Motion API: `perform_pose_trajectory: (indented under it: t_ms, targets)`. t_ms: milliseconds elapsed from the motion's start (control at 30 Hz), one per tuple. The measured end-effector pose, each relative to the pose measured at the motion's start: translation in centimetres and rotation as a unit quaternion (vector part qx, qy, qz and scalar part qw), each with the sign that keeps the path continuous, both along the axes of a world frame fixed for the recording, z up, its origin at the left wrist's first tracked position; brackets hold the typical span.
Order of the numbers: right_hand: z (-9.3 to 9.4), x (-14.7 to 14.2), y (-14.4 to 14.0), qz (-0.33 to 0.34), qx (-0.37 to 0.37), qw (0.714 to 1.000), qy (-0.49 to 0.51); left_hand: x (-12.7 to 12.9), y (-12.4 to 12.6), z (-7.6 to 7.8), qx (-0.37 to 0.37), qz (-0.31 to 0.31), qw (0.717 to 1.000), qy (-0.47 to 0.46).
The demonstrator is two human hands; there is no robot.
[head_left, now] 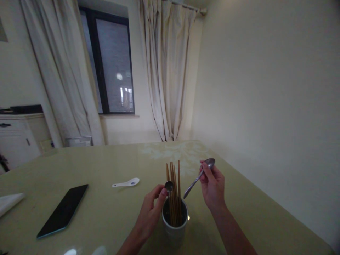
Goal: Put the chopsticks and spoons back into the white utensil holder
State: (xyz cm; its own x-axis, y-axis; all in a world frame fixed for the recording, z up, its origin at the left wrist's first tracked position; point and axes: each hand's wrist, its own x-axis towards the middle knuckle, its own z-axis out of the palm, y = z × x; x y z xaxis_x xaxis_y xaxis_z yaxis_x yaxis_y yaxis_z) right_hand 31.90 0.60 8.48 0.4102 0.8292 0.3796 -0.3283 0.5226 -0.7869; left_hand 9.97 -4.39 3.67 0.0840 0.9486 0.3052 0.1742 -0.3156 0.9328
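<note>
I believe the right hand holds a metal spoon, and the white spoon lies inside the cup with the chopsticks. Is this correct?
Not entirely: the white spoon lies on the table, outside the cup with the chopsticks. The head view shows this. The right hand does hold a metal spoon.

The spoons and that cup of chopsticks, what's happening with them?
A person's right hand holds a metal spoon near its bowl, handle slanting down toward the cup. The left hand pinches a second spoon near its bowl, over the cup. Wooden chopsticks stand in the cup, and a white spoon lies on the table.
</note>
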Motion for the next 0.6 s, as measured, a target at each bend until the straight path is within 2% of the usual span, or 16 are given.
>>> perform_pose_trajectory:
  t_ms: [133, 233, 267, 333, 367, 433, 533, 600]
  targets:
    - [-0.7, -2.2, -1.3, 0.106, -0.016, 0.980, -0.168, 0.3, -0.2, 0.0, 0.000, -0.011, 1.000, 0.012]
    - [-1.3, -2.7, -1.5, 0.110, -0.015, 0.963, -0.247, -0.1, 0.2, 0.3, 0.011, -0.021, 0.999, 0.031]
    - [-1.4, -2.7, -1.5, 0.100, -0.010, 0.958, -0.268, -0.7, 0.6, 0.4, 0.017, -0.007, 0.999, 0.048]
    - [-1.7, -2.4, -1.6, 0.081, 0.004, 0.948, -0.307, -2.6, 1.7, 0.2, 0.035, 0.072, 0.990, 0.118]
    - [-1.9, -2.3, -1.6, 0.076, 0.011, 0.944, -0.321, -3.9, 2.3, -0.1, 0.050, 0.143, 0.973, 0.175]
    - [-2.2, -2.0, -1.5, 0.074, 0.024, 0.942, -0.327, -6.8, 3.3, -1.1, 0.085, 0.288, 0.891, 0.340]
    - [-3.0, -2.1, -1.1, 0.085, 0.019, 0.956, -0.281, -10.4, 4.0, -2.8, 0.071, 0.366, 0.832, 0.411]
    - [-3.8, -2.4, -0.5, 0.096, -0.012, 0.967, -0.238, -11.6, 4.1, -3.5, 0.063, 0.374, 0.819, 0.431]
